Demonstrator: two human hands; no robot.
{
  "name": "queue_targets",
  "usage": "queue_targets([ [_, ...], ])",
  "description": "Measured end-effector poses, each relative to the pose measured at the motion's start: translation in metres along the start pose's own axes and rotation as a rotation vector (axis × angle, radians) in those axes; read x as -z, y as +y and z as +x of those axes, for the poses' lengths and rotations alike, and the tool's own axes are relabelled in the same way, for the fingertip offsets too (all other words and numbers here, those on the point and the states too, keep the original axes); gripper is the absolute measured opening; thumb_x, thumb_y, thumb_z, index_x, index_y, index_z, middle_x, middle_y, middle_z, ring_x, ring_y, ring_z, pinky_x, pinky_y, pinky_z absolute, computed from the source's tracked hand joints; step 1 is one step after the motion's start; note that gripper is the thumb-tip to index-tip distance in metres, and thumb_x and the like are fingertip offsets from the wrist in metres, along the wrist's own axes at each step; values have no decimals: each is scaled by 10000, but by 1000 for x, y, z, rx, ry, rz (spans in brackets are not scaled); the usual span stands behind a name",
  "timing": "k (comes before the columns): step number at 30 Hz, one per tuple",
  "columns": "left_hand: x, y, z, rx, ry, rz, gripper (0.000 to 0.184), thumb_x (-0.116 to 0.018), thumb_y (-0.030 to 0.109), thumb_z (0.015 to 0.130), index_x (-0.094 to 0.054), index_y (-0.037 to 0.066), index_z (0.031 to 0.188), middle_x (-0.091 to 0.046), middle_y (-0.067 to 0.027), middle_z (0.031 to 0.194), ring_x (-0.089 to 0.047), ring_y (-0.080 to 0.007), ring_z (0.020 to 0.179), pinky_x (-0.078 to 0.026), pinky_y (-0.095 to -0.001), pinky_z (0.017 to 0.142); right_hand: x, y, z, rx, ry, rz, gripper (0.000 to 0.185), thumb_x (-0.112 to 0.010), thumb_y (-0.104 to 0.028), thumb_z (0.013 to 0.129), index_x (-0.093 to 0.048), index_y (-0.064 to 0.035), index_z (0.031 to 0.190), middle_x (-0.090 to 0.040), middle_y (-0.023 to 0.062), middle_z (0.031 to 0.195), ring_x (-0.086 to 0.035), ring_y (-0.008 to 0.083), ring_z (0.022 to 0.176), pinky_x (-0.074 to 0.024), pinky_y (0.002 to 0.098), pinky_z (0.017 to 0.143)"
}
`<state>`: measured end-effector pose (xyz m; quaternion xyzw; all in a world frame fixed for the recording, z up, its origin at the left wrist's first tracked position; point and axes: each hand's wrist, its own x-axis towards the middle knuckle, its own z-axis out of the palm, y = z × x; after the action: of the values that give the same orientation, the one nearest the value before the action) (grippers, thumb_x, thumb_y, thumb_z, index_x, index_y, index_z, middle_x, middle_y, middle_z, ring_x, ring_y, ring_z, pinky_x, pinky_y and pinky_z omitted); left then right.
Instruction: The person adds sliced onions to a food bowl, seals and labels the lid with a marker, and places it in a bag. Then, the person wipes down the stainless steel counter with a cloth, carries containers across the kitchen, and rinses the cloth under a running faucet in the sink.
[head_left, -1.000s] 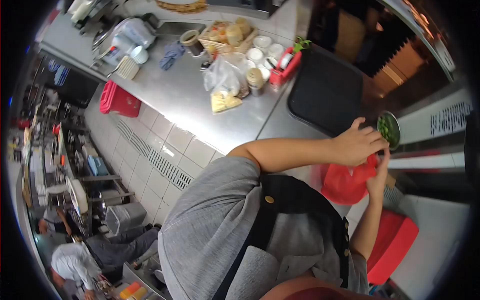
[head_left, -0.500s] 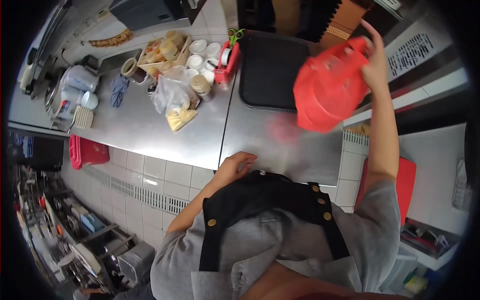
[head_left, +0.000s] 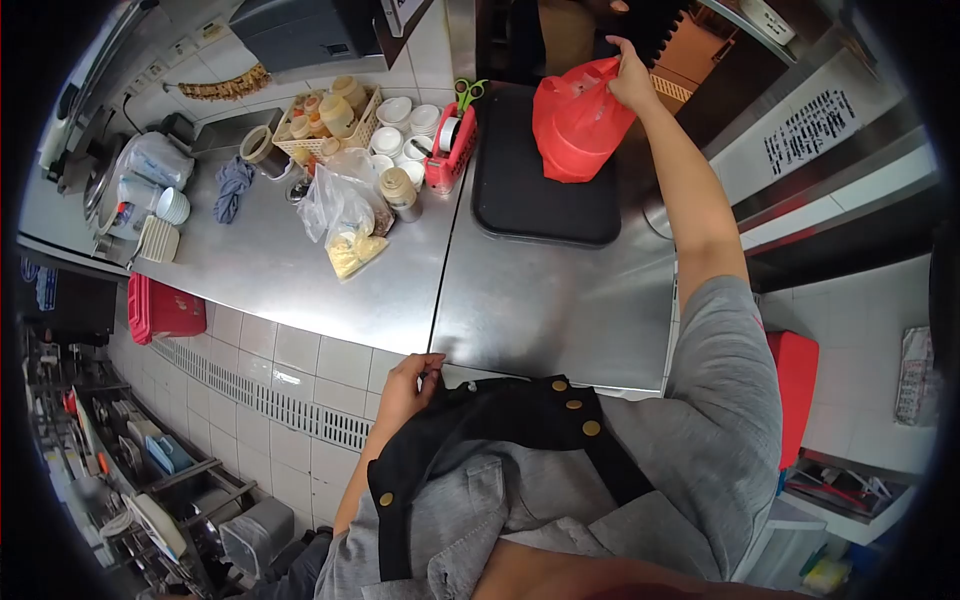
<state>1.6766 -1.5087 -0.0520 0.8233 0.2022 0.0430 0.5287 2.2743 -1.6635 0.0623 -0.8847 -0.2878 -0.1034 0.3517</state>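
Note:
A red plastic bag hangs over the back part of a black tray, with my right hand closed on its top. Something rounded shows through the lower part of the bag. My left hand is at the front edge of the steel counter, beside my black apron. Its fingers are curled, and whatever they may hold is too small to make out. Left of the tray stands a red holder with green-handled scissors.
White lidded tubs, a basket of bottles, a capped bottle and a clear plastic bag stand on the counter. A blue cloth lies further left. Part of another person shows beyond the tray.
My two hands have parted. The red bag has gone up and over the tray in my right hand. My left hand has come down to the counter's front edge. The view has turned.

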Motion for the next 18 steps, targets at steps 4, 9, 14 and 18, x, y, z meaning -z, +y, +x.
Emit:
queue_targets([
  [4, 7, 1, -2, -19, 8, 30, 269, -615, -65, 835, -660, 10, 1090, -699, -145, 997, -697, -268, 905, -542, -332, 796, -50, 47, 34, -38, -42, 27, 807, -611, 105, 729, -325, -70, 1463, -634, 132, 1023, -650, 281, 969, -484, 318, 902],
  [9, 16, -13, -3, -28, 29, 42, 281, -627, -73, 804, -660, 17, 1068, -686, -150, 961, -684, -321, 884, -540, -356, 802, -59, 42, 13, -38, 46, -364, 928, -656, -113, 797, -136, -115, 1566, -322, 266, 1533, -244, 399, 1461, -327, 485, 1119],
  [14, 73, -41, 7, -40, 125, 183, 270, -644, -54, 788, -657, 16, 1048, -667, -164, 970, -657, -344, 915, -522, -380, 819, 9, -54, -87, 230, 313, -166, 917, -714, -77, 681, -289, 4, 1489, -423, 247, 1444, -363, 386, 1378, -282, 438, 1150],
  [18, 155, -87, 26, -68, 391, 361, 293, -648, -42, 793, -641, 14, 1081, -647, -169, 1023, -647, -336, 947, -510, -375, 831, 34, -105, -128, 211, 581, -95, 694, -792, -117, 720, -502, 6, 1337, -512, 182, 1344, -457, 312, 1283, -308, 403, 1121],
])
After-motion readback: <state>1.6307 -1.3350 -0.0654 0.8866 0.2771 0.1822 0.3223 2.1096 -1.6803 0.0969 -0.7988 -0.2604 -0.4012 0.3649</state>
